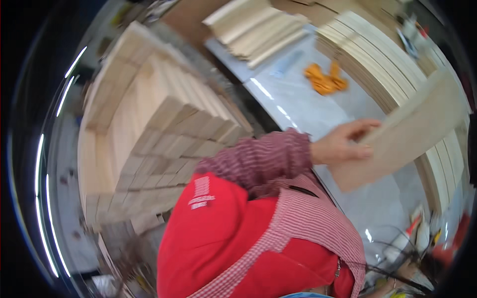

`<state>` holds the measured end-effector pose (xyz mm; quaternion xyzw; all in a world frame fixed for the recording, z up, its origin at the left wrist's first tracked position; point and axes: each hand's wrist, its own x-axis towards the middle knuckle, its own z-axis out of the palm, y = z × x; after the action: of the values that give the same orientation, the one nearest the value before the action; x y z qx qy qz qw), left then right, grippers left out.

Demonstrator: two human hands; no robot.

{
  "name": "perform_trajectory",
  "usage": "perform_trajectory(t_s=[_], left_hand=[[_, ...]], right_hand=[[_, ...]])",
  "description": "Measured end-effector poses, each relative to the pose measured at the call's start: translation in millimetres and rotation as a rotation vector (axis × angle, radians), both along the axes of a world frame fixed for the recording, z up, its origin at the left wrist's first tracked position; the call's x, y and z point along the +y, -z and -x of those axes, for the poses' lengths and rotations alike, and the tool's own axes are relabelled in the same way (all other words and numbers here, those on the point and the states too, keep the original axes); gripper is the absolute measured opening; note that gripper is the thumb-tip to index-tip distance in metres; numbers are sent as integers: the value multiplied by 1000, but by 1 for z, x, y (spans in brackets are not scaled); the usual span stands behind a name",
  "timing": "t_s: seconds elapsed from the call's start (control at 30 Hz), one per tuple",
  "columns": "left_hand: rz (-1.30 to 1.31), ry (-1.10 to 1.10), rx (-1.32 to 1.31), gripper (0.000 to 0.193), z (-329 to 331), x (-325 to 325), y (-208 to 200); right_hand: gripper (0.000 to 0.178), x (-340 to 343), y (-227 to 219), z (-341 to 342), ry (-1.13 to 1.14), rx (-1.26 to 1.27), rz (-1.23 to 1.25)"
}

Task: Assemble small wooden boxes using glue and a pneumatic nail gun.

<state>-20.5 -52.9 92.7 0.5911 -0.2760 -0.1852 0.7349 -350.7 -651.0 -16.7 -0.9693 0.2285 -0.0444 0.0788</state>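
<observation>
My left hand (343, 144) reaches to the right over the table, in a purple checked sleeve. Its thumb and fingers are closed on the near end of a flat, pale wooden board (402, 134). The board slants up to the right, blurred by motion, and partly covers long stacks of pale wooden strips (367, 39) behind it. An orange cloth or glove (325, 78) lies crumpled on the table beyond my hand. I cannot make out my right hand.
A tall stack of wooden blocks (169, 119) stands to the left. Thin wooden sheets (258, 30) lie at the far end of the grey-white table (357, 111). Blurred items and a skin-coloured shape (407, 270), whose owner I cannot tell, are at the lower right.
</observation>
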Motion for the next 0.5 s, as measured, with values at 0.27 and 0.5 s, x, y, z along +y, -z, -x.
perform_trajectory(t_s=[0.27,0.5], left_hand=[[495,-94,583,60,40,22,-52],[-821,-955,-1356,59,125,115,-145]], right_hand=[[58,400,-119,-252,-547,-378,-1131],[44,540,-211,-288,-829,-249,-1546]])
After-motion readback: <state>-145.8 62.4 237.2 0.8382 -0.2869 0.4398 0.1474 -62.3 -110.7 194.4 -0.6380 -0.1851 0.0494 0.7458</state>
